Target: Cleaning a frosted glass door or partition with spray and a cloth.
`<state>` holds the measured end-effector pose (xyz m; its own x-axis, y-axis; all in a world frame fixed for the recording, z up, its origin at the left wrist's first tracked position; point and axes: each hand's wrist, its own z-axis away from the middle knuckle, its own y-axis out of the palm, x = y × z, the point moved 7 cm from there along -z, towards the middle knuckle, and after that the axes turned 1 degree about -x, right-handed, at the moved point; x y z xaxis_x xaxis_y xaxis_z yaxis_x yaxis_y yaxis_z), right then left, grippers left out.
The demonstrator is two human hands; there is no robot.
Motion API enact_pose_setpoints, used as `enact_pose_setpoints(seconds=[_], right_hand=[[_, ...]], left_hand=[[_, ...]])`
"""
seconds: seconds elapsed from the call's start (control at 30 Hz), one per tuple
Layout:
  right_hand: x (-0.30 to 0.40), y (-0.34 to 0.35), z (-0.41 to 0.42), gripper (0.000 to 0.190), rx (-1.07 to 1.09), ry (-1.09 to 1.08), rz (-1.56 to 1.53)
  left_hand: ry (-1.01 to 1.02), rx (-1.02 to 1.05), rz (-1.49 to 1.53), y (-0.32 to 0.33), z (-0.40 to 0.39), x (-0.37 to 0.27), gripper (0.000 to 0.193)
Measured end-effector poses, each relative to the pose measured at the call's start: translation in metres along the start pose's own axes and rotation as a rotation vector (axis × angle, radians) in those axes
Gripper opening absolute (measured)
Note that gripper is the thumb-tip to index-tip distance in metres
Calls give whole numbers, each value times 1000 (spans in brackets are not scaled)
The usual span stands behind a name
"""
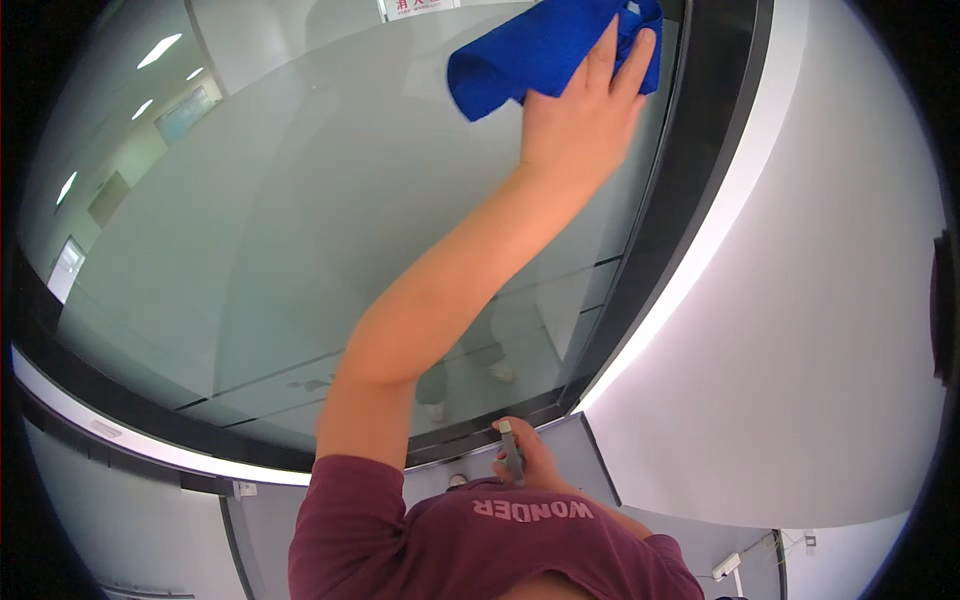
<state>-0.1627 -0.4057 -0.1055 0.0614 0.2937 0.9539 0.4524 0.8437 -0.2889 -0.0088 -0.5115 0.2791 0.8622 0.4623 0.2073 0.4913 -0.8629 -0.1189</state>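
A folded blue cloth point(525, 56) lies under the fingers of my left hand point(585, 112), against a large glass panel point(360, 187) near its upper right edge. The left arm reaches up across the glass, and some fingertips show on top of the cloth. Low in the view, my right hand point(529, 454) is closed around a narrow grey-green object point(511, 454) with a pale end, perhaps a spray bottle; its lower part is hidden. That hand is in front of the maroon shirt, close to the panel's bottom frame.
A black frame point(675, 172) with a bright light strip point(720, 210) borders the glass. To its right stands a curved pale wall point(810, 300). A sign point(420, 6) with writing shows at the top. A white power strip point(726, 566) with cables is at the lower right.
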Motion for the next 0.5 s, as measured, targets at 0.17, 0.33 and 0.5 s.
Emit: enact_pose_setpoints(seconds=[0.17, 0.33, 0.5], right_hand=[[8, 2, 1, 61, 13, 28, 29], [-6, 7, 5, 62, -37, -2, 25], [-12, 8, 7, 62, -33, -30, 41]], left_hand=[[-49, 2, 70, 18, -3, -8, 56], [129, -21, -124, 12, -1, -30, 51], [267, 99, -300, 12, 16, -46, 56]])
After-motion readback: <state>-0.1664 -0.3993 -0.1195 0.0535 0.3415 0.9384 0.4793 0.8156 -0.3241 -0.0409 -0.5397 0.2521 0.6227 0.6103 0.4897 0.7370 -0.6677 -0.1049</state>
